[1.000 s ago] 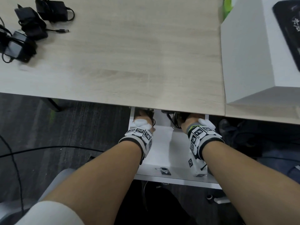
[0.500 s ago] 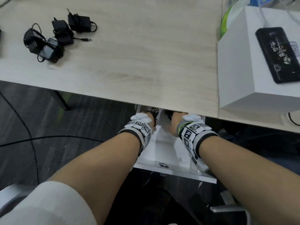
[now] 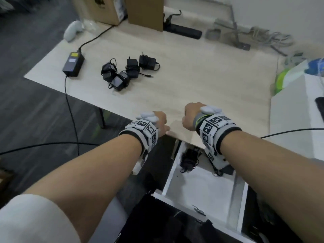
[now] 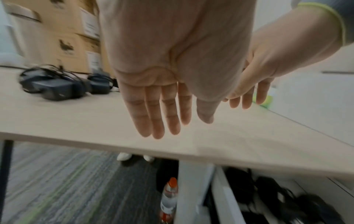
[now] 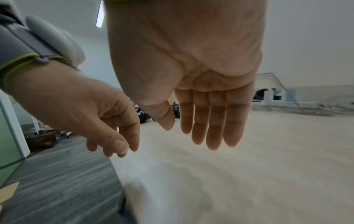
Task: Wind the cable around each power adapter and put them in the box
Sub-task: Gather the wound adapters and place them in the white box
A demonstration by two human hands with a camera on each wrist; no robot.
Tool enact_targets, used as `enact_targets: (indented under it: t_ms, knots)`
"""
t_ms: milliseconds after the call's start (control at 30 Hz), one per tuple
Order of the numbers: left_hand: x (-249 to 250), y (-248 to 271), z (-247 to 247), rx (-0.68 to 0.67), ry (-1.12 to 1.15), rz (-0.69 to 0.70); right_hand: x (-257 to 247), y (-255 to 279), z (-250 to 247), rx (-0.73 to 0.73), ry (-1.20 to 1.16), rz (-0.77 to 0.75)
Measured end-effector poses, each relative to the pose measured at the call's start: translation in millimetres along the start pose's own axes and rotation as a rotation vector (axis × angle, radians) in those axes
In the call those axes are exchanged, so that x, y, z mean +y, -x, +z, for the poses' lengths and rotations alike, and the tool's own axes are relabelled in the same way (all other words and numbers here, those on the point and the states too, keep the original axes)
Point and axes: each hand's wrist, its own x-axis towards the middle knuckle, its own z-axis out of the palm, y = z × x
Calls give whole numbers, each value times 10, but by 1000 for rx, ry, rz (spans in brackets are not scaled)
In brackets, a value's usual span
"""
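Presently both hands hover above the near edge of the table (image 3: 201, 81), empty; left hand (image 3: 160, 121) has fingers straight and close together, palm down, nothing held, seen plainly from the left wrist view (image 4: 162, 84); right hand (image 3: 190, 118) likewise extended, fingers relaxed and nearly straight, thumb slightly apart, holding nothing (image 5: 191, 78); the two hands sit side by side, not touching

Four black power adapters (image 3: 128, 71) lie clustered on the tabletop, well ahead of the left hand and apart from it; cables look loosely wrapped on some, one plug end trails free to the right; how tightly each is wound cannot be told

Below the table edge a white box (image 3: 240, 199) stands open, under the right forearm; at least one adapter with cable (image 3: 188, 159) rests at its far end, partly hidden by the tabletop

Also on the table: a larger black power brick (image 3: 73, 64) with its cable (image 3: 70, 109) running off the left edge; cardboard boxes (image 3: 143, 11) at the far side; a white cabinet (image 3: 289, 120) to the right
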Motion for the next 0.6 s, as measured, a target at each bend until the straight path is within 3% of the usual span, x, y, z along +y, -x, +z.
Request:
enact_targets:
  t_ms: [167, 467, 600]
  knots:
    - [-704, -170, -432, 179, 136, -72, -320, -292, -506, 133, -51, -77]
    - [-1606, -765, -728, 457, 297, -239, -979, -1214, -828, 242, -168, -152]
    - [-1797, -964, -725, 473, 292, -232, -1126, -1595, -883, 280, -233, -145]
